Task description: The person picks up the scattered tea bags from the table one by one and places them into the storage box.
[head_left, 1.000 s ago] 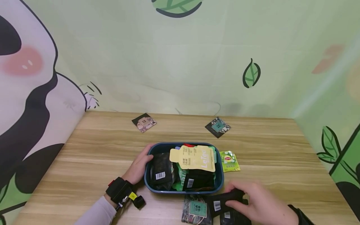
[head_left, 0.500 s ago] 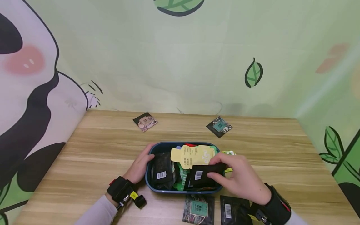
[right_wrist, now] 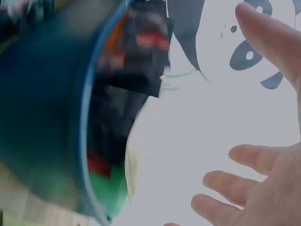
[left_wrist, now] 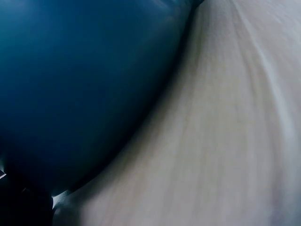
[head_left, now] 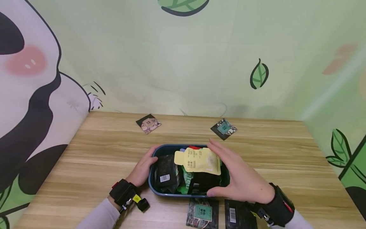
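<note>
A blue plastic bin (head_left: pixel 160 193) full of tea sachets stands in the middle of the table in the head view. My left hand (head_left: pixel 143 167) grips its left end, thumb at the rim; the left wrist view shows only the bin's blue wall (left_wrist: pixel 84 84) and wood. My right hand (head_left: pixel 240 175) is over the bin's right end with fingers spread, holding nothing; the right wrist view shows its straight fingers apart. Between the hands lie a pale yellow sachet (head_left: pixel 200 161) on top, a black sachet (head_left: pixel 167 170) at left and a partly shaded black sachet (head_left: pixel 203 183) at right.
In front of the bin lie a patterned sachet with a teal label (head_left: pixel 203 212) and a black sachet with a barcode (head_left: pixel 238 213). Toward the back are a pink-labelled sachet (head_left: pixel 148 123) and a teal-labelled sachet (head_left: pixel 224 128). A printed backdrop (head_left: pixel 171 63) rises behind the table.
My right hand has carried a black sachet from the table in front into the bin's right side and let go, fingers now spread. My left hand has stayed on the bin.
</note>
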`<state>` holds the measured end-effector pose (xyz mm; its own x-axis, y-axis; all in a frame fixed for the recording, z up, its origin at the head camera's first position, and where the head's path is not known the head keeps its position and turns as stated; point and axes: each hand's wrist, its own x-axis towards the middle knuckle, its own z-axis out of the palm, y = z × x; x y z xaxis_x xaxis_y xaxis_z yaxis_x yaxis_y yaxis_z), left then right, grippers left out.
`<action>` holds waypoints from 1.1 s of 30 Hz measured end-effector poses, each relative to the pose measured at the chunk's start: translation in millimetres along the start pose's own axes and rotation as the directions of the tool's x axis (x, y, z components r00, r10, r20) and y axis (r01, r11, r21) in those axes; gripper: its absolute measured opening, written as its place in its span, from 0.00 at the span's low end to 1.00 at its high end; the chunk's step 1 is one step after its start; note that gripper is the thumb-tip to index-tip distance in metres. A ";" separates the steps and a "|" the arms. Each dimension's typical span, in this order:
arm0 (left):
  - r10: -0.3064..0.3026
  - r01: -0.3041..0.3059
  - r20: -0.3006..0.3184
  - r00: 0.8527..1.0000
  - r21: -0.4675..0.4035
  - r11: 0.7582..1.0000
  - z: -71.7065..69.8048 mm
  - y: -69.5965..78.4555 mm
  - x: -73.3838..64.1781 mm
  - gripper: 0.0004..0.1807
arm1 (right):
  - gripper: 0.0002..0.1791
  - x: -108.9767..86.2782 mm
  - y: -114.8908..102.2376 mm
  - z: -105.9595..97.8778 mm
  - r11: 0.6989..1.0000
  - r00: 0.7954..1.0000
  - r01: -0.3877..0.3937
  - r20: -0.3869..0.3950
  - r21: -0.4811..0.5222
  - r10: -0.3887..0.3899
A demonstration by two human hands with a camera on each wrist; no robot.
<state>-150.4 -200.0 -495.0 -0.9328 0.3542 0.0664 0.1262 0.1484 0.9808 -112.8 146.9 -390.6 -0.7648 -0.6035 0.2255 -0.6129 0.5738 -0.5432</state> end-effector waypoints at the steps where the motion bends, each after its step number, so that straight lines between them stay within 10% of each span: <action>1: -0.001 0.001 0.001 1.000 -0.001 1.000 0.1 0.0 0.0 0.26 | 0.65 -0.2 2.9 -2.1 1.000 1.000 -0.006 0.001 -0.010 0.006; 17: 0.000 0.000 0.003 1.000 0.006 1.000 -1.2 -0.2 -1.5 0.26 | 0.62 -3.2 94.1 -24.7 0.982 0.986 -0.157 0.030 -0.102 0.161; 33: 0.014 -0.014 0.008 1.000 0.008 1.000 -0.3 -1.6 -0.4 0.26 | 0.62 -6.0 123.6 0.7 0.963 0.971 -0.173 0.130 -0.207 0.202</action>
<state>-150.3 -200.7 -496.5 -0.9281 0.3641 0.0785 0.1421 0.1511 0.9783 -183.8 221.1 -459.7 -0.8403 -0.5420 0.0039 -0.4994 0.7713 -0.3945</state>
